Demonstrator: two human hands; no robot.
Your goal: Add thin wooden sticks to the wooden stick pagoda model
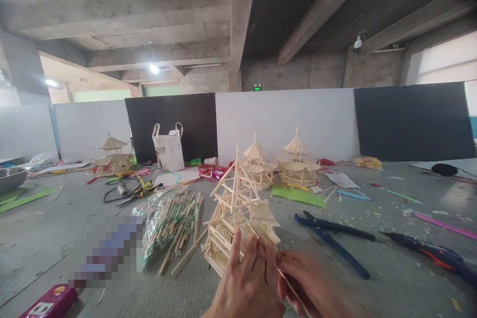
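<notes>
A half-built pavilion model of thin wooden sticks (238, 218) stands tilted on the grey table, right in front of me. My left hand (248, 278) rests against its near side, fingers stretched out and close together. My right hand (309, 285) sits beside it at the lower right, fingers pinched on a thin wooden stick (294, 292) that runs down toward the frame's bottom edge. Both hands touch each other just below the model's roof slats.
A bag of wrapped chopsticks (169, 223) lies left of the model. Blue-handled cutters (335, 238) and a glue gun (432, 253) lie to the right. Two finished pavilions (279, 164) and a third (114, 156) stand farther back, near a white bag (168, 149). A pink power strip (50, 302) is at lower left.
</notes>
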